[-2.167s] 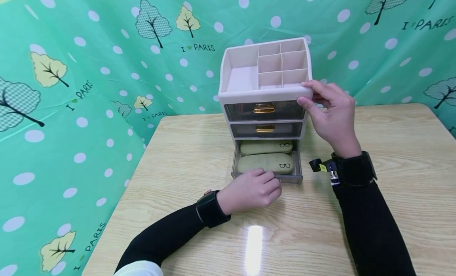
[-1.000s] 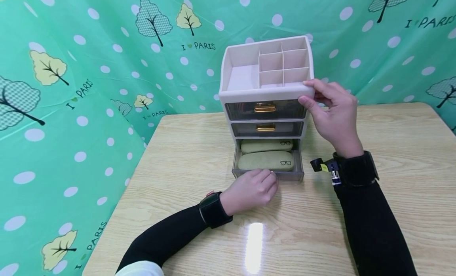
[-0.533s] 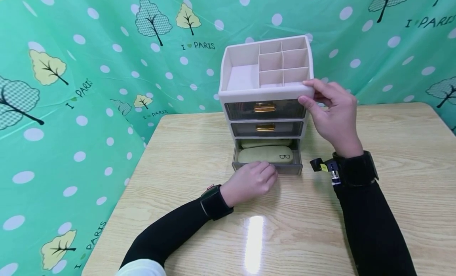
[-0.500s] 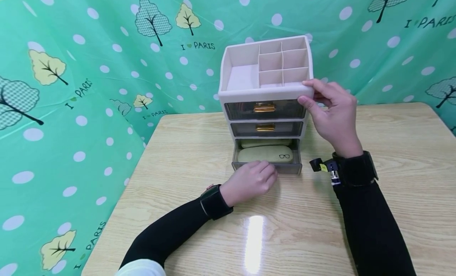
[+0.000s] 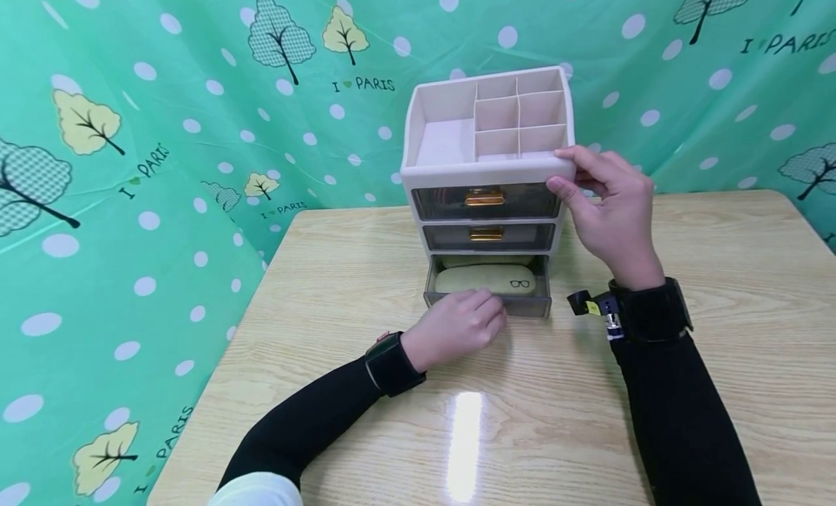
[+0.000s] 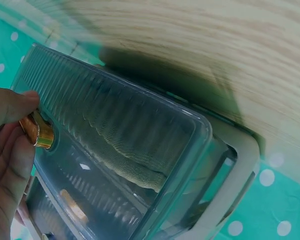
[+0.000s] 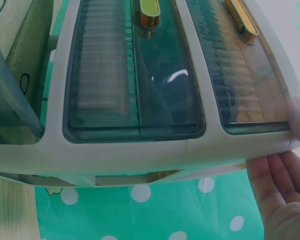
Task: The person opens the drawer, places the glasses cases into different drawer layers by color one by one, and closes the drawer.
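Observation:
A white desktop organizer [image 5: 486, 173] with a divided top stands on the table. Its bottom drawer [image 5: 532, 306], of clear grey plastic, is pulled partway out and holds two green glasses cases; the front glasses case [image 5: 483, 279] bears a spectacles print, and the rear one is mostly hidden. My left hand [image 5: 460, 328] is at this drawer's front; in the left wrist view its thumb and fingers pinch the gold handle [image 6: 39, 131]. My right hand [image 5: 607, 208] grips the organizer's upper right front corner, thumb in front, fingers at the side, as the right wrist view also shows.
Above the pulled drawer, the two upper drawers are closed, with gold handles on the middle drawer [image 5: 434, 237] and top drawer [image 5: 434, 205]. A green patterned cloth [image 5: 366, 143] hangs behind and left of the wooden table [image 5: 346, 288].
My left hand has moved away from me, pushing the bottom drawer further in. The rear glasses case has slipped mostly under the organizer's body. My right hand has stayed at the corner.

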Tool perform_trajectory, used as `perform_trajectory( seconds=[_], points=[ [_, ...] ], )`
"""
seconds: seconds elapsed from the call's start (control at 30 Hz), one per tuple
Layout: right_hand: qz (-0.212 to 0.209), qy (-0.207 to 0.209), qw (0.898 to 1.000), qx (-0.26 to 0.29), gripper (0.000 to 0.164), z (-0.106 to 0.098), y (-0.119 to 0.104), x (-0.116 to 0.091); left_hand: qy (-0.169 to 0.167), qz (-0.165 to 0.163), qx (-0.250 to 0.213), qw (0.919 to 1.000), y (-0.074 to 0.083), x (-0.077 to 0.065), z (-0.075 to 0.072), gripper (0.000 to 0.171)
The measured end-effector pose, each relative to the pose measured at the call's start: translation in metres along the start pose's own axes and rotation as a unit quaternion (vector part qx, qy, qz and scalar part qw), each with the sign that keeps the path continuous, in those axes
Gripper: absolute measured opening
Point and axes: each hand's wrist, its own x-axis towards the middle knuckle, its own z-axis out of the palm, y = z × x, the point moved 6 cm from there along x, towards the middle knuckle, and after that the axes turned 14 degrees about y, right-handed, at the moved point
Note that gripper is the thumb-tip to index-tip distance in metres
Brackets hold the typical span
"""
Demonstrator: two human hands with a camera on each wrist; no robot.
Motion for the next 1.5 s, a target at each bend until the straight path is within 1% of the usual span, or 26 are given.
perform_trajectory(
  seconds=[0.17,0.3,0.47,0.63,0.8,1.07,1.17,1.37,1.5],
  points=[
    [-0.011,-0.002,1.0,-0.012,0.032,0.0,-0.001,0.001,-0.01,-0.002,-0.002,0.9999,-0.003,-0.001,0.004,0.022],
    [-0.007,-0.001,1.0,-0.013,0.033,0.0,-0.001,0.002,-0.011,-0.012,-0.009,0.9998,-0.008,0.001,0.008,0.02],
    [-0.003,-0.001,1.0,-0.012,0.033,-0.001,-0.001,0.002,-0.005,-0.018,-0.011,0.9998,-0.012,0.002,0.014,0.023],
    [-0.009,-0.003,1.0,-0.016,0.032,-0.001,-0.004,0.001,0.002,-0.019,-0.011,0.9998,-0.015,0.002,0.017,0.02],
    [-0.011,-0.004,1.0,-0.022,0.032,-0.001,-0.005,0.001,-0.013,-0.025,-0.013,0.9995,-0.018,0.003,0.023,0.022],
    [-0.012,-0.004,1.0,-0.021,0.031,-0.001,-0.007,0.001,-0.034,-0.035,-0.017,0.9987,-0.025,0.007,0.03,0.019],
    [-0.013,-0.003,1.0,-0.018,0.032,0.0,-0.004,0.001,-0.036,-0.041,-0.021,0.9983,-0.029,0.008,0.033,0.019],
    [-0.02,-0.005,1.0,-0.016,0.033,0.0,0.011,0.001,-0.039,-0.056,-0.036,0.9971,-0.035,0.009,0.04,0.02],
    [-0.024,-0.01,1.0,-0.016,0.033,-0.001,0.015,0.001,-0.042,-0.063,-0.04,0.9963,-0.038,0.01,0.044,0.018]
  ],
)
